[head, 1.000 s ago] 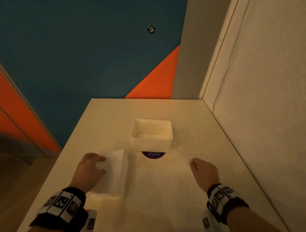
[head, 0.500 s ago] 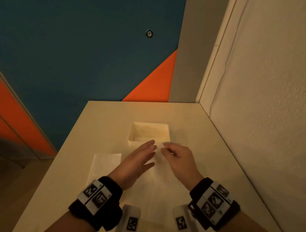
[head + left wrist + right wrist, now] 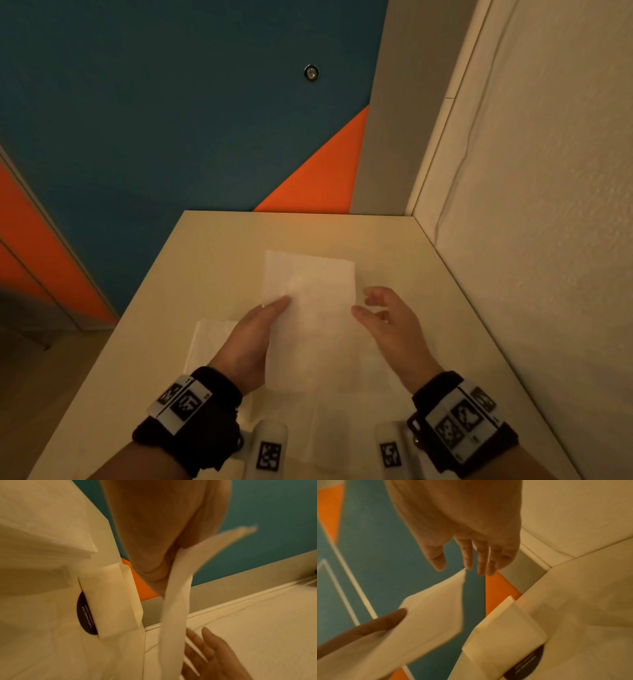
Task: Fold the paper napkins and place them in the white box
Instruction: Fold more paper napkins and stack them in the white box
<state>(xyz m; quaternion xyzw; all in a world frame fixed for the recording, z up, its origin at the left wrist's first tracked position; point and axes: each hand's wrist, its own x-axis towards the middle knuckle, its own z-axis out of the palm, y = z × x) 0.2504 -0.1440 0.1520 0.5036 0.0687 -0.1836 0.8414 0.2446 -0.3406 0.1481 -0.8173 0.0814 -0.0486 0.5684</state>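
Head view hiding white box (image 3: 111, 599) behind raised napkin (image 3: 308, 318), now lifted off table (image 3: 212, 260), pinched in left hand (image 3: 251, 342), right hand (image 3: 394, 325) loosely spread beside it, holding nothing.

White folded napkin (image 3: 308, 308) lifted off table, napkin stack (image 3: 210, 339) lying left, white box (image 3: 111, 600) beyond

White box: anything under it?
A dark round sticker with white lettering lies on the table under the white box. Only its near edge shows; the box covers the rest.
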